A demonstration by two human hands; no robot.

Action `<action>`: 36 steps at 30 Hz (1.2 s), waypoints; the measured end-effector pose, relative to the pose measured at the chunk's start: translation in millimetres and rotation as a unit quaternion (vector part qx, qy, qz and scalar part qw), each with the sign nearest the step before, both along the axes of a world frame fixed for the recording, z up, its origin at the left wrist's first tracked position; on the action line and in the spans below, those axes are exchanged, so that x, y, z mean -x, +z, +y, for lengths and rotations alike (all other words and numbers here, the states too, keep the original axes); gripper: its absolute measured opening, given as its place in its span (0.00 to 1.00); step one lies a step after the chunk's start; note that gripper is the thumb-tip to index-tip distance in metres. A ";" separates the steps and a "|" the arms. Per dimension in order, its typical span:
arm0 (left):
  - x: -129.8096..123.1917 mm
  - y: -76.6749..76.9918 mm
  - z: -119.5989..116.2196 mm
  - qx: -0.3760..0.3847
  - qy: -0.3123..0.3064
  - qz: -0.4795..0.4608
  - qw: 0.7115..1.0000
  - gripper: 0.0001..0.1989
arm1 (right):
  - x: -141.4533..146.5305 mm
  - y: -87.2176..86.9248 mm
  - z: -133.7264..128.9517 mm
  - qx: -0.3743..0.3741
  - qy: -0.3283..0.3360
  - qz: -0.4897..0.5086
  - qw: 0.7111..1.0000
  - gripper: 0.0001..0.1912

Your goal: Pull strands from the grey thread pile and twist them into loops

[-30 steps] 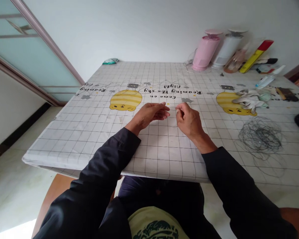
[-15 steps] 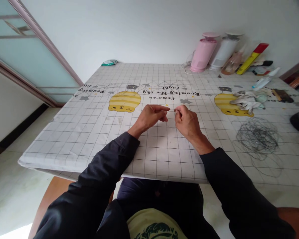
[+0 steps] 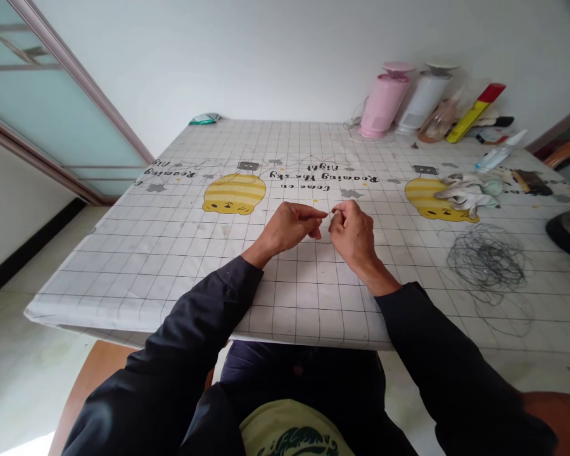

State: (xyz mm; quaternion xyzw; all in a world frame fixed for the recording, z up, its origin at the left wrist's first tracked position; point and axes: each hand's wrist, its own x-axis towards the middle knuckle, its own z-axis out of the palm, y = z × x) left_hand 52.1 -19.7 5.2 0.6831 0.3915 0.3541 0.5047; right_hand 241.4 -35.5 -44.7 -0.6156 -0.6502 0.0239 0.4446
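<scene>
My left hand point(image 3: 292, 226) is above the middle of the table, its thumb and forefinger pinched together and pointing right. Just across from it, my right hand point(image 3: 354, 233) is curled, with thumb and forefinger pressed together. Only a narrow gap separates the fingertips of both hands. Whatever lies in either pinch is too fine to make out. Under the hands spreads a white tablecloth point(image 3: 304, 297) with a dark grid. To the right of my right hand lies a loose tangle of thin dark wire or thread point(image 3: 489, 258).
A crumpled glove point(image 3: 470, 192) lies beyond the tangle. Along the wall stand a pink cylindrical device point(image 3: 384, 104), a white one point(image 3: 422, 101), a brown bottle point(image 3: 439, 120) and a yellow-red box point(image 3: 477, 113). A clear bottle point(image 3: 501, 152) is at right, a green packet point(image 3: 205, 118) at back left.
My left thumb has closed up against the forefinger, and the fingertips of both hands have come slightly nearer each other. The whole view has shifted a little.
</scene>
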 end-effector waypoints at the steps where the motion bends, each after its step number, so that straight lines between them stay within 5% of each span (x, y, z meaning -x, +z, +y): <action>1: 0.7 1.0 0.1 -0.006 0.000 0.009 1.000 0.11 | 0.4 0.3 -0.2 0.001 0.000 0.004 1.000 0.06; 8: 1.4 3.8 -3.0 -0.165 0.023 0.141 0.976 0.11 | 1.8 2.5 -0.3 0.016 -0.007 0.031 0.999 0.06; 15: 11.4 5.1 2.6 -0.241 -0.041 0.181 0.953 0.15 | 4.9 0.0 -0.9 0.038 0.006 0.034 0.999 0.06; 22: 16.1 9.9 7.5 -0.128 0.004 0.078 0.989 0.06 | -1.7 3.3 0.4 0.023 -0.002 0.038 0.999 0.05; 27: 12.0 2.9 12.8 0.009 0.062 -0.023 0.998 0.31 | -11.8 4.9 4.0 0.004 -0.038 0.086 0.996 0.05; 32: 4.4 -4.6 11.4 0.066 0.031 -0.081 0.994 0.16 | -12.9 7.6 1.7 0.007 -0.034 0.106 0.994 0.04; 36: 2.5 -7.6 10.7 0.065 0.032 -0.105 0.992 0.12 | -15.4 13.9 -2.0 0.009 -0.004 0.029 1.000 0.04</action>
